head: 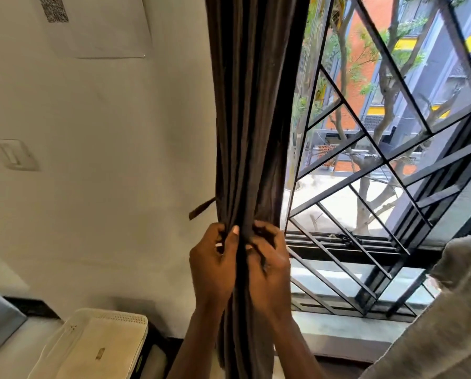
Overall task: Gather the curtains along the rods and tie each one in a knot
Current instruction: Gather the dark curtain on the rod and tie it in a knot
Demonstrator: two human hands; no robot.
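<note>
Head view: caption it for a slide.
Both hands grip the gathered dark curtain beside the barred window.

You see dark brown pleated fabric curtain (pixel 252 119), vertical folds, small brown tab at its left edge. Cream plain painted wall (pixel 105 119). Black metal window grille (pixel 365 138), diagonal diamond pattern. Grey textured cloth (pixel 447 310) at right. White perforated plastic basket (pixel 92 340), yellowish stains.
</note>
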